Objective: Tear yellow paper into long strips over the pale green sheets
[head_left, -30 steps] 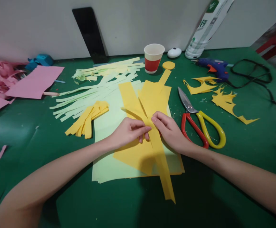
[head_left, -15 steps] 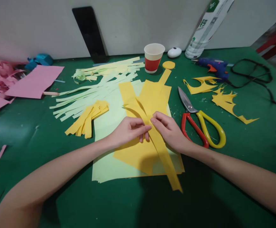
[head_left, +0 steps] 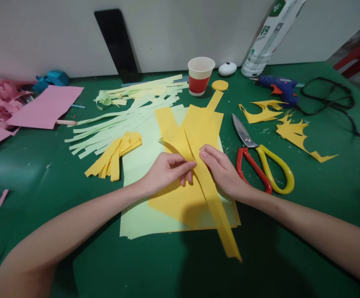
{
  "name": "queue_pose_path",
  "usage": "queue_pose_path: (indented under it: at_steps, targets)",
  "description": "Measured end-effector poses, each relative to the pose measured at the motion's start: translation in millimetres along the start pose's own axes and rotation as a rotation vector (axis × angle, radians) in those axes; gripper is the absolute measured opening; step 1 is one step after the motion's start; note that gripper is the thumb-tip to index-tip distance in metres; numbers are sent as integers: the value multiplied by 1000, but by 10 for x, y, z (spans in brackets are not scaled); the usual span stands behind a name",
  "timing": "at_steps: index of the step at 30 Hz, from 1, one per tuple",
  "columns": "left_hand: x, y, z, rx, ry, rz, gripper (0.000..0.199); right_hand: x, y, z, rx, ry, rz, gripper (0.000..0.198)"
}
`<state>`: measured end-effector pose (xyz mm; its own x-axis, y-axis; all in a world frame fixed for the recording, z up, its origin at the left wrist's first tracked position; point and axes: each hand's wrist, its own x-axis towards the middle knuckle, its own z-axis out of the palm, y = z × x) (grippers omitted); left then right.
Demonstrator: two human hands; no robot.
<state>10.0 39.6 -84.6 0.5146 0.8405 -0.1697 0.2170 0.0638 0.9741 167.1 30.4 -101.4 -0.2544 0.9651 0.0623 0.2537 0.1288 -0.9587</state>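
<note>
Between my two hands runs a long yellow paper strip, slanting down to the right past the front of the sheets. My left hand pinches its left edge between thumb and fingers. With thumb and bent fingers, my right hand grips the opposite edge. The strip's upper part curls up towards the left. Below lie yellow paper pieces on a stack of pale green sheets. A bundle of short yellow strips rests left of my left hand. Scissors with red and yellow handles lie right of my right hand.
Behind are a paper cup, a yellow paper disc, a white oval case and a black phone-like slab. A glue gun with its cord and yellow scraps lie right. Fringed green paper and pink paper lie left.
The strip has shifted slightly, its lower end reaching further down and right. Its upper curl lies differently. My right hand's fingers have moved a little; my left hand is almost where it was.
</note>
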Motion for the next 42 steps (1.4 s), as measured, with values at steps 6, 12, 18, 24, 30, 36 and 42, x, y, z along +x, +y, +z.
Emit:
queue_pose_path:
  at_steps: [6, 12, 18, 24, 30, 36, 42]
  targets:
    - [3, -3, 2, -16, -88, -19, 27, -2, -27, -7, -8, -32, -3, 27]
    - [3, 8, 5, 21, -79, -31, 30, -4, -27, 7, -23, 8, 5, 27]
    - [-1, 5, -1, -10, -13, -27, 30, 4, -6, 11, -14, 20, -4, 25]
    - [-5, 8, -3, -10, -49, -39, 28, -1, -21, 1, -26, -12, -3, 27]
    - [-12, 13, -4, 23, -34, -9, 31, -2, -27, 6, -30, -6, 10, 28]
    - [-9, 8, 3, 9, 35, -12, 32, 9, -27, 4, -22, 3, 0, 25]
    - [-4, -2, -15, 10, -43, -36, 29, 4, -31, -3, -26, -31, -11, 26]
